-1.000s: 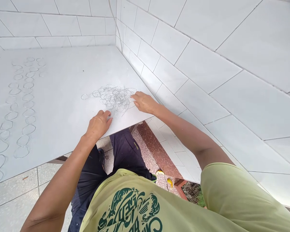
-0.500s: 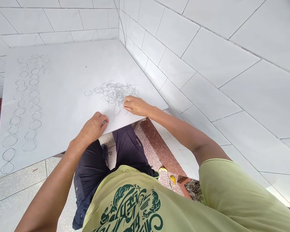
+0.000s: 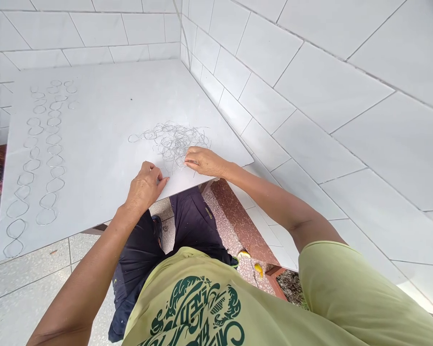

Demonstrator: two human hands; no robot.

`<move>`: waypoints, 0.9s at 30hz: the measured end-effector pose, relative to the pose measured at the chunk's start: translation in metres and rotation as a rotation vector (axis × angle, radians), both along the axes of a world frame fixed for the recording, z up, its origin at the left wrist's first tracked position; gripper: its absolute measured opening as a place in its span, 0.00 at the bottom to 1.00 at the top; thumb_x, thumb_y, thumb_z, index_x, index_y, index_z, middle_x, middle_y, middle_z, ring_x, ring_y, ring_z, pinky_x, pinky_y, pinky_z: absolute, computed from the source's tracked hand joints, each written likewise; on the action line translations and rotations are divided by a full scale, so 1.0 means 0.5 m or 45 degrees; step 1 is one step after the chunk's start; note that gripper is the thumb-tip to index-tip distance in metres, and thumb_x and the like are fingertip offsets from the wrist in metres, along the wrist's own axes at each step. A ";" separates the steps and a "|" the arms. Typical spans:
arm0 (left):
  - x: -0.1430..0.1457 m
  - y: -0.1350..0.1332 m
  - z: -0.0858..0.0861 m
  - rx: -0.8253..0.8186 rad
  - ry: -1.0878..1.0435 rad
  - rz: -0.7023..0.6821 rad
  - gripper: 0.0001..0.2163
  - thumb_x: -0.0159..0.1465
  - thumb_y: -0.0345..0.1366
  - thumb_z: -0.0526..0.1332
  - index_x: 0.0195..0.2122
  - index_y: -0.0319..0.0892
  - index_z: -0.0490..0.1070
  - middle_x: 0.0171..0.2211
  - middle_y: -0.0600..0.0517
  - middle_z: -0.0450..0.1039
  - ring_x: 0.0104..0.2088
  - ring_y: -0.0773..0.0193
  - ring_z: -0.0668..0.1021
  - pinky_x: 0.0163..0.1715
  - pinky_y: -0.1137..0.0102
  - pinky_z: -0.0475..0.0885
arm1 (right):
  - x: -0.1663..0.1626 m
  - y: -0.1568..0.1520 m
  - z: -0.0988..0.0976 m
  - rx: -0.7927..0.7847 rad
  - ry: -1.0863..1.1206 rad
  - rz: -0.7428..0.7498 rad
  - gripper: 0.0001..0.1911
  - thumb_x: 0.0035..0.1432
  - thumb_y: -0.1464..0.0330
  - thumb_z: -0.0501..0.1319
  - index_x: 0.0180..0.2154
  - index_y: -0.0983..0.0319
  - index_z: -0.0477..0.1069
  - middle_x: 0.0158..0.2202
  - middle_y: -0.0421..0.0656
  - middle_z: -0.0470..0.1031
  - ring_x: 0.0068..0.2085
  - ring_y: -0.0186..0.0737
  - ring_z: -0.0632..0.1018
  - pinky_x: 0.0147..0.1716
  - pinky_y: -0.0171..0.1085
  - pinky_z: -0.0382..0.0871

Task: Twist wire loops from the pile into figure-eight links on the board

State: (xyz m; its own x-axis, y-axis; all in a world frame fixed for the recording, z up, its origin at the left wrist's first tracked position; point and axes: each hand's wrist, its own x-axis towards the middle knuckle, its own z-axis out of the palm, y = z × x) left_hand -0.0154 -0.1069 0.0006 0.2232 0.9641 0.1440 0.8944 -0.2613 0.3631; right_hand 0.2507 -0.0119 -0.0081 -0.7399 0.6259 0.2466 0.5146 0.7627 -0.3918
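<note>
A tangled pile of thin wire loops lies on the white board. My right hand rests at the pile's near right edge, its fingertips pinched on thin wire; the exact piece is too fine to make out. Close to the board's front edge is my left hand, just left of the loose wire ends. Its thumb and bent fingers are a little apart, and I see nothing held between them. On the board's left side, figure-eight wire pieces lie in columns, end to end.
Tiled walls border the board at the back and right. A thin cable hangs in the corner. Under the board's right side runs a reddish-brown ledge. Yellow bits lie on the floor near my feet.
My left hand has shifted slightly right and up, and its thumb and fingers have spread a little. The right hand stays by the pile, its fingertips slightly lower. The view has shifted slightly.
</note>
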 end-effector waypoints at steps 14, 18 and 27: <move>0.006 0.071 0.027 -0.333 -0.310 0.197 0.23 0.68 0.47 0.67 0.60 0.42 0.71 0.42 0.47 0.81 0.40 0.55 0.80 0.41 0.62 0.72 | -0.023 -0.022 -0.008 0.066 -0.017 0.040 0.15 0.75 0.67 0.55 0.35 0.62 0.73 0.40 0.49 0.74 0.45 0.48 0.73 0.43 0.43 0.66; 0.022 0.106 0.030 -0.323 -0.204 0.170 0.12 0.69 0.42 0.64 0.49 0.42 0.77 0.37 0.46 0.80 0.39 0.53 0.80 0.43 0.60 0.73 | -0.023 -0.022 -0.020 0.074 0.033 0.025 0.14 0.75 0.68 0.55 0.35 0.61 0.73 0.40 0.49 0.73 0.45 0.49 0.73 0.45 0.45 0.67; 0.046 0.145 0.016 -0.183 -0.236 0.127 0.05 0.63 0.31 0.62 0.36 0.42 0.78 0.40 0.45 0.79 0.41 0.54 0.79 0.47 0.60 0.75 | -0.031 -0.030 -0.061 0.147 0.239 -0.112 0.06 0.72 0.69 0.56 0.38 0.60 0.69 0.41 0.48 0.70 0.45 0.48 0.71 0.47 0.46 0.67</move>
State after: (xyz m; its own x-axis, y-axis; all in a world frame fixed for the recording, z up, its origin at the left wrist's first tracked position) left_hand 0.0078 -0.0346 0.0084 0.1086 0.9935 0.0336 0.8277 -0.1091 0.5504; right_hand 0.2352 -0.0271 -0.0387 -0.6182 0.6458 0.4482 0.5074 0.7633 -0.3999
